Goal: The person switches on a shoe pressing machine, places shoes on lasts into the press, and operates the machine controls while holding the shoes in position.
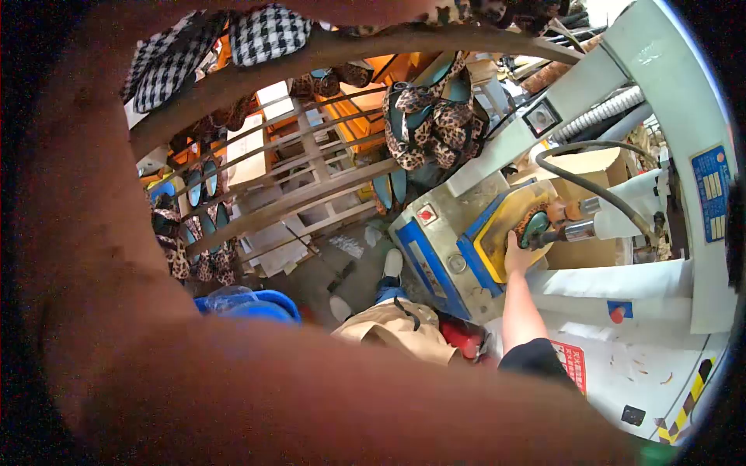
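Observation:
My right hand, at the end of a bare forearm with a black sleeve, has its fingers closed on the near edge of a leopard-print shoe with a teal inside. The shoe is at the yellow pad of a white and blue machine, below metal rods that reach in from the right. Very close to the lens, my left hand appears as a large brown blur curving round the left and bottom of the view. Its fingers cannot be made out.
A wooden rack holds many leopard-print shoes and black-and-white checked shoes. A blue tub stands on the floor near my feet. The machine carries a red button and a hose; a cardboard box is behind it.

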Tool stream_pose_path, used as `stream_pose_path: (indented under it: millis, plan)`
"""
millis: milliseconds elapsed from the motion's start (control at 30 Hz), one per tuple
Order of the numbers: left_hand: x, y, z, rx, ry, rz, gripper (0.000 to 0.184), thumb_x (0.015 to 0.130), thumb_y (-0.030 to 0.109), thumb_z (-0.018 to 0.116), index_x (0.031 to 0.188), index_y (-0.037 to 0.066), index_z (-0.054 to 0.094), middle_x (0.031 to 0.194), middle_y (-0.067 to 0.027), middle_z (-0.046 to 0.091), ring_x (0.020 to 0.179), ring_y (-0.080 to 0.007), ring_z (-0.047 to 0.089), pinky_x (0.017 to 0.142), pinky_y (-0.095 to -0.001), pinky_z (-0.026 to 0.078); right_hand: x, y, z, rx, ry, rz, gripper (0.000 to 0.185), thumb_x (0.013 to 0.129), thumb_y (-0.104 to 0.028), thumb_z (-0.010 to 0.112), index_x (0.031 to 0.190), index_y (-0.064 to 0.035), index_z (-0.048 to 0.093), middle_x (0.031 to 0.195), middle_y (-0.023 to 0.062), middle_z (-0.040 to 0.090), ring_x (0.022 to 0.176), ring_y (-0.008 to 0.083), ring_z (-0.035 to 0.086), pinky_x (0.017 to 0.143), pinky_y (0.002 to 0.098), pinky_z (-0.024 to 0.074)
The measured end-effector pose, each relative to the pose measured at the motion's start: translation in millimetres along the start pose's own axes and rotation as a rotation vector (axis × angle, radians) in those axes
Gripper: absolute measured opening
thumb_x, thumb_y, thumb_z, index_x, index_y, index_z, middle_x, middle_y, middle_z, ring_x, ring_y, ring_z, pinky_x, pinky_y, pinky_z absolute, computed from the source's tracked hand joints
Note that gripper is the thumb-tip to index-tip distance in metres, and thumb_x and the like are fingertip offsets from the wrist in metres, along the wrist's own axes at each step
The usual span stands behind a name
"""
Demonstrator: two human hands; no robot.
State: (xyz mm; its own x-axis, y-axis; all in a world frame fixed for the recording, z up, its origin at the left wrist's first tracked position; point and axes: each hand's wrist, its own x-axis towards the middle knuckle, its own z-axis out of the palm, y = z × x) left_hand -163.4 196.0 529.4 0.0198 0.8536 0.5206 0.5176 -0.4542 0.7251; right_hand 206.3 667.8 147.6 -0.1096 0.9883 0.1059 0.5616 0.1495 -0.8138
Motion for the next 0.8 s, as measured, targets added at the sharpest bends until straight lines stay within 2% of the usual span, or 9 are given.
stream_pose_path:
  millis: [167,233,300,367,433,567,667,733,800]
  plan:
    - [-12,26,-24,0.051,0.075,0.024,0.102,0.092,0.073,0.043,0.155,-0.006,0.032,0.155,-0.0358,0.042,0.145,-0.0491,0.043,0.121,-0.0586,0.034,-6,4,3,-0.113,0.266,-0.296,0.111,0.085,-0.029,0.085,0.161,0.0067,0.013,0.166,0.0224,0.028,0.147,0.0335,0.039,0.124,0.0428,0.03]
    - [-16,39,-33,0.074,0.155,0.062,0.102,0.092,0.073,0.043,0.155,-0.006,0.032,0.155,-0.0358,0.042,0.145,-0.0491,0.043,0.121,-0.0586,0.034,-8,-3,-2,-0.076,0.196,-0.229,0.123,0.082,-0.023,0.087,0.162,0.0049,-0.001,0.168,0.0234,0.02,0.149,0.0327,0.035,0.125,0.0428,0.0297]
    - [-21,44,-34,0.086,0.277,0.132,0.102,0.092,0.073,0.043,0.155,-0.006,0.033,0.155,-0.0358,0.042,0.145,-0.0492,0.043,0.121,-0.0586,0.034,5,2,6,0.147,0.235,-0.424,0.12,0.076,-0.018,0.089,0.162,0.0058,0.009,0.166,0.0252,0.023,0.152,0.0344,0.031,0.126,0.0431,0.0267]
    - [-18,43,-39,0.077,0.366,0.184,0.102,0.091,0.073,0.044,0.155,-0.006,0.033,0.154,-0.0358,0.042,0.144,-0.0493,0.043,0.121,-0.0586,0.034,-15,-9,0,0.024,0.261,-0.245,0.119,0.077,-0.017,0.089,0.162,0.0063,0.009,0.165,0.0248,0.023,0.151,0.0338,0.031,0.127,0.0433,0.0248]
    - [-21,44,-39,0.088,0.443,0.241,0.103,0.091,0.073,0.044,0.155,-0.006,0.033,0.154,-0.0358,0.042,0.144,-0.0493,0.043,0.121,-0.0586,0.034,-7,-9,5,0.055,0.268,-0.327,0.116,0.079,-0.003,0.084,0.164,-0.0017,0.005,0.162,0.0216,0.032,0.141,0.0302,0.046,0.119,0.0427,0.0388]
    - [-36,38,-16,0.102,0.537,0.216,0.103,0.09,0.074,0.045,0.155,-0.005,0.033,0.154,-0.0357,0.043,0.144,-0.0495,0.043,0.121,-0.0587,0.034,-24,-35,-2,0.026,0.209,-0.257,0.119,0.078,-0.024,0.089,0.162,0.0067,0.011,0.166,0.0276,0.024,0.153,0.0384,0.027,0.128,0.0451,0.023]
    - [-48,33,0,0.134,0.571,0.188,0.103,0.089,0.074,0.045,0.155,-0.005,0.034,0.154,-0.0357,0.043,0.144,-0.0496,0.043,0.121,-0.0587,0.034,-10,4,1,-0.31,0.416,-0.501,0.112,0.082,-0.017,0.087,0.163,0.0035,0.012,0.166,0.024,0.022,0.152,0.0348,0.03,0.127,0.0453,0.026]
    - [-54,34,8,0.158,0.605,0.191,0.103,0.089,0.074,0.045,0.155,-0.005,0.034,0.154,-0.0357,0.043,0.144,-0.0497,0.043,0.121,-0.0587,0.034,-57,-33,-8,-0.156,0.271,-0.503,0.108,0.088,-0.025,0.083,0.163,0.004,0.01,0.169,0.0272,0.017,0.153,0.0355,0.03,0.128,0.0456,0.0238]
    - [-60,34,6,0.193,0.626,0.182,0.103,0.089,0.074,0.046,0.155,-0.005,0.034,0.154,-0.0357,0.043,0.144,-0.0498,0.043,0.121,-0.0587,0.034,-95,-37,10,-0.119,-0.175,-0.335,0.061,0.095,-0.02,0.072,0.143,0.0025,0.042,0.14,0.0196,0.048,0.129,0.0301,0.049,0.111,0.0423,0.0382]
